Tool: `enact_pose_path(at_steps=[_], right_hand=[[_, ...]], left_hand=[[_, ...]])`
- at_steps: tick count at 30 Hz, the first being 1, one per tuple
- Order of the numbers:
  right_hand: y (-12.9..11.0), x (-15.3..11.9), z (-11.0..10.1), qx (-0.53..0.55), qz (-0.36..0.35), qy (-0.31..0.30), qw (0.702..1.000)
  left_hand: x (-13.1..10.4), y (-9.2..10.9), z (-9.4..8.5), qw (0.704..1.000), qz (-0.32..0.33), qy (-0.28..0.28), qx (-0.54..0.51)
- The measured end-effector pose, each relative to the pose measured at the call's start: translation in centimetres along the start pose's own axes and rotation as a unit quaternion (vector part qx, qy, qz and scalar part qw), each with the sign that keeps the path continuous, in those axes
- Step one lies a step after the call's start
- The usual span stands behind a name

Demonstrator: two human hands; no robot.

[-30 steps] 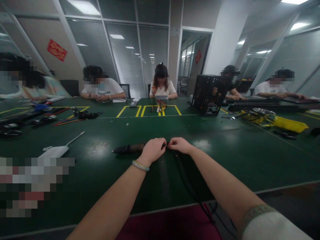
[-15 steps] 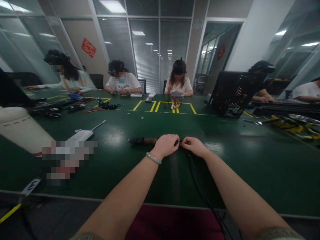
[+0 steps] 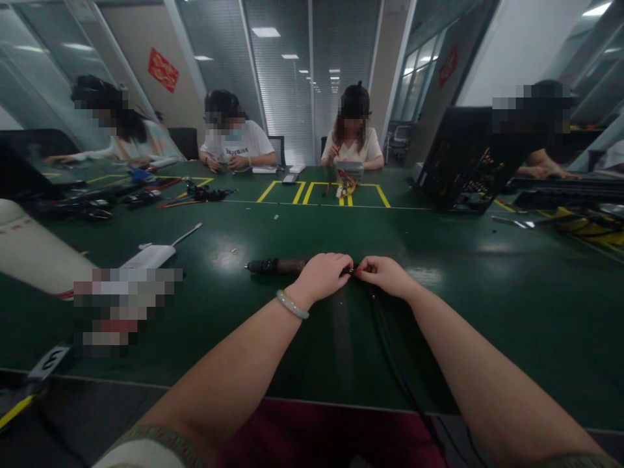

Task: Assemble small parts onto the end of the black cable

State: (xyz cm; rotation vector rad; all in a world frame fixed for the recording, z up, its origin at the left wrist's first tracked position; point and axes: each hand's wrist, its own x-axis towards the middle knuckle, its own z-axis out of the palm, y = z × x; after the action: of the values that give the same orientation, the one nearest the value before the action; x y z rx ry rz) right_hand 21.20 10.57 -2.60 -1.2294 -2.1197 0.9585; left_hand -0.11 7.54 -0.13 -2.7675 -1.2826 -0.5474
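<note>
An electric screwdriver [image 3: 287,267] lies on its side on the green table, its black nose and thin tip pointing left. My left hand [image 3: 322,276] is closed around its rear end and hides that part. Just to the right, my right hand [image 3: 389,276] pinches the end of a black cable [image 3: 387,341] between thumb and fingertips. A small shiny metal bit shows in the narrow space between the two hands; whether the cable end is inside the screwdriver is too small to tell. From my right hand the cable runs down over the table's near edge.
A white power strip [image 3: 149,257] and a cream cylindrical object [image 3: 39,250] are at left. Black computer case [image 3: 470,162] stands at the back right. Cables [image 3: 199,190] lie at the back left. Several people work across the green table [image 3: 487,312].
The head view has tilted and shifted slightly, so the scene sits a little higher. Both hands keep their grips, with the fingertips still close together at the screwdriver's rear end.
</note>
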Motion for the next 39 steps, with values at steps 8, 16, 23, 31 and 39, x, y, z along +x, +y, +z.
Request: enact_pose_path(at_steps=[8,16,23,31,39], right_hand=[[0.3,0.2,0.1,0.012,0.006,-0.001,1.000],[0.2,0.2,0.2,0.031,0.005,-0.005,0.999],[0.2,0.1,0.2,0.027,0.003,-0.004,1.000],[-0.2,-0.1,0.1,0.017,0.004,-0.005,1.000],[-0.3,-0.1,0.2,0.018,0.008,0.002,1.000]], left_hand=[[0.0,-0.1,-0.3,1.000,0.012,0.008,-0.024],[-0.4,-0.5,-0.5,1.000,0.011,0.003,-0.014],[-0.5,-0.7,-0.9,1.000,0.015,-0.006,-0.021],[-0.7,-1.2,-1.3,0.999,0.016,-0.023,-0.029],[-0.5,-1.2,-1.2,0.999,0.008,-0.021,-0.047]])
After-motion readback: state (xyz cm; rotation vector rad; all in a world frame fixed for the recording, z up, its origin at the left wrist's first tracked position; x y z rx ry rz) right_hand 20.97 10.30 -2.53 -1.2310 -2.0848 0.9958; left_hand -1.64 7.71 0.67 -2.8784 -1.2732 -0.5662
